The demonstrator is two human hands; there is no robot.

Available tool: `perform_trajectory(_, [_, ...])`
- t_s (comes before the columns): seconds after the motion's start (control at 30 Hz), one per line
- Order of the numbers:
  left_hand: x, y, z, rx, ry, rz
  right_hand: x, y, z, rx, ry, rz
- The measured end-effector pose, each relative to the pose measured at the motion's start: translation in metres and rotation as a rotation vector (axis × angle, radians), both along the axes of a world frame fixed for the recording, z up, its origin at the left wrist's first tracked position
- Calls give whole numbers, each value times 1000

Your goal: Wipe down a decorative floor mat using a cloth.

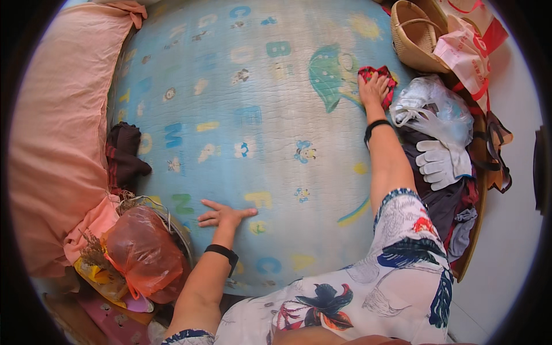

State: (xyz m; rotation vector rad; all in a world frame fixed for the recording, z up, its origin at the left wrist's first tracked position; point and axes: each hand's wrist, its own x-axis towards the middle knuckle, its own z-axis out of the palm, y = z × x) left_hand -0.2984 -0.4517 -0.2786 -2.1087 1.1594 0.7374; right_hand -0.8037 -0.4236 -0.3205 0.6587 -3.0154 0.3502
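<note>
A worn blue foam play mat (267, 172) with printed letters and animals lies spread out below me. At the upper right, my right hand (374, 89) lies over a bunched red patterned cloth (390, 94), pressing it against the mat beside a printed green leaf shape. Whether the fingers grip the cloth or only rest on it cannot be told. My left hand (226, 214) is at the lower middle, fingers spread on the mat near a printed yellow letter, with nothing in it. Each wrist wears a black band.
Pink fabric (64, 129) borders the left, with dark clothing (125, 155) beside it. A red plastic bag (144, 250) stands lower left. Along the right are a woven basket (403, 43), a clear plastic bag (444, 108), white gloves (440, 164) and dark clothes (440, 202).
</note>
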Motion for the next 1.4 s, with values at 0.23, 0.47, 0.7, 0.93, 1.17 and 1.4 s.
perform_trajectory(0.23, [7, -1, -4, 7, -7, -4, 152, -185, 29, 54, -335, 737])
perform_trajectory(0.47, [14, -2, 1, 4, 33, 25, 158, -154, 46, -54, -261, 1154])
perform_trajectory(0.7, [-5, -6, 5, 69, -4, 15, -78, -17, 19, 153, -93, 63])
perform_trajectory(0.93, [-22, -3, 18, 113, 60, -1, 89, -235, -11, -199, 232, 800])
perform_trajectory(1.17, [-30, -5, 10, 123, 30, -26, 335, -233, -20, -305, -108, 1401])
perform_trajectory(1.4, [6, -7, 6, 43, 4, 31, 103, -135, 42, -89, -109, 755])
